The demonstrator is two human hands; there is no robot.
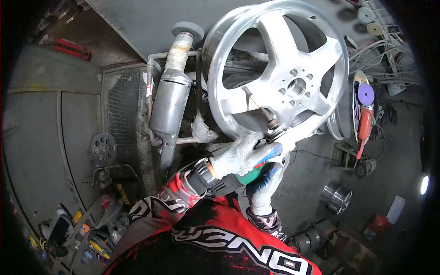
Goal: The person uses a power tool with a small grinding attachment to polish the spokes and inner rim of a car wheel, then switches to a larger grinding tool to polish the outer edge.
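A bare-metal alloy wheel (295, 64) with wide spokes stands upright in front of me. Both my gloved hands are closed around a green and black straight grinder (252, 175). My left hand (243, 155) wraps its front part from above, near the metal collet (273, 123). My right hand (267, 184) grips the body from the right and below, its fingers partly hidden. From the collet a thin shaft reaches up over the lower left spoke (238, 101), and its tip overlaps that spoke in this view.
To the left, a metal exhaust-like canister (169, 98) leans on a frame. A red angle grinder with a purple disc (365, 95) hangs at right. Another wheel rim (337, 196) lies on the floor, and a black cable (316, 156) runs right. Assorted tools (94, 240) crowd the lower left.
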